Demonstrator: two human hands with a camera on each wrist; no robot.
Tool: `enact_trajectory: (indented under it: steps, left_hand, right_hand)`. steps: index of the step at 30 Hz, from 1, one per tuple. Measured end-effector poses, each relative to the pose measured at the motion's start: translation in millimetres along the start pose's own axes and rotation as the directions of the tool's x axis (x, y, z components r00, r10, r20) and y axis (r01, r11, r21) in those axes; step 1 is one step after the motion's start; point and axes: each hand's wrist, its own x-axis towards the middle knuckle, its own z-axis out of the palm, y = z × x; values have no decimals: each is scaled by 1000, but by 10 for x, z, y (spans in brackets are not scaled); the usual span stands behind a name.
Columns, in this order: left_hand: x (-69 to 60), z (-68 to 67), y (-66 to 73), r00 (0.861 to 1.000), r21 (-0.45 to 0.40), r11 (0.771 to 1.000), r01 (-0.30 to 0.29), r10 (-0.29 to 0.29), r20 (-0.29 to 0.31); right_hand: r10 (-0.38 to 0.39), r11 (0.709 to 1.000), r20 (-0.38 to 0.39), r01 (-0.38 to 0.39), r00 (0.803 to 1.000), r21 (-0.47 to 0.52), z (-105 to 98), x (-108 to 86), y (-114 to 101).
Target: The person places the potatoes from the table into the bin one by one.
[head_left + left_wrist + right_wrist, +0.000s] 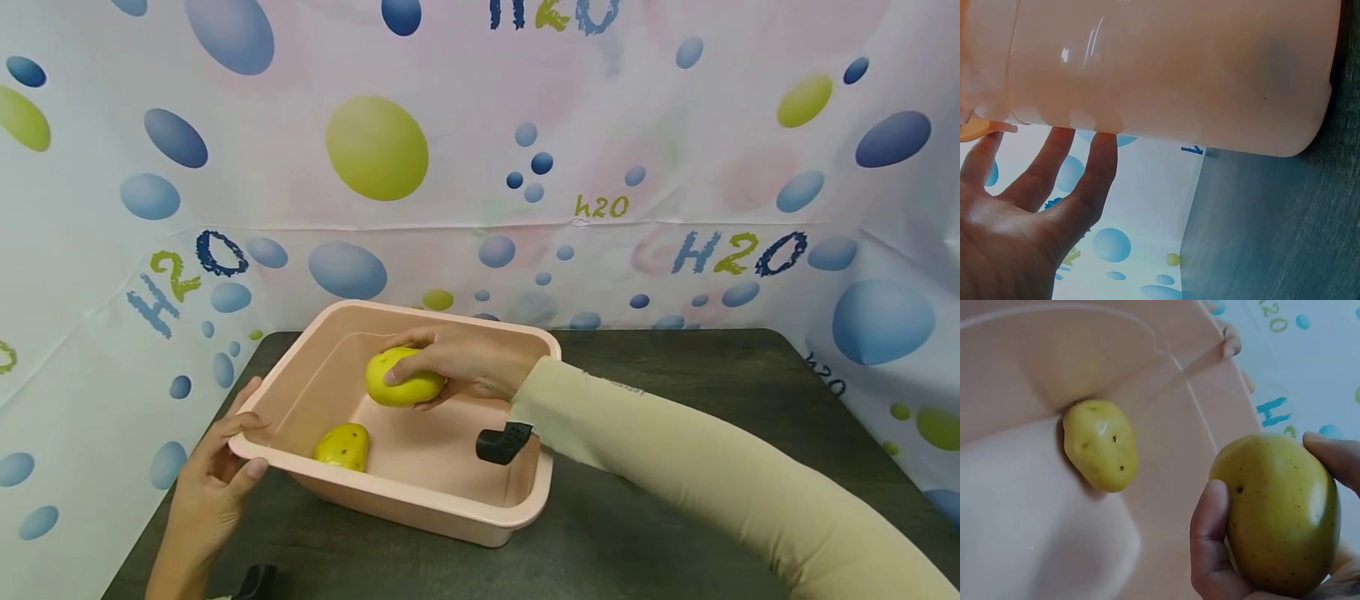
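My right hand (468, 362) grips a yellow potato (408, 392) above the floor of a pale pink plastic basin (420, 493). The right wrist view shows fingers and thumb around that potato's smooth, dark-specked skin. A second yellow potato (1102, 447) lies inside the basin, in the near left corner, against the wall. At the basin's left end my left hand (206, 475) holds the rim, with fingers over the edge and the thumb by the near corner. In the left wrist view, fingertips of the left hand (1029, 231) touch the basin's outer wall (1179, 81).
The basin stands at an angle on a dark wood-grain table (667, 517). A white sheet (465, 75) printed with blue and green dots hangs behind and at both sides. A black wrist camera (501, 443) on the right arm hangs over the basin.
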Motion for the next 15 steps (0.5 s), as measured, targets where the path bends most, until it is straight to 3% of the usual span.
enact_trajectory:
  steps: [6,15]
  left_hand:
    - [7,-8,-2,1000,-13,1000,-3,4,14]
    - [4,-9,11,999,-21,1000,-9,9,39]
  right_hand:
    - [66,998,-66,-65,996,8,133,273,46]
    - [116,992,-79,-120,990,-38,203,481,50]
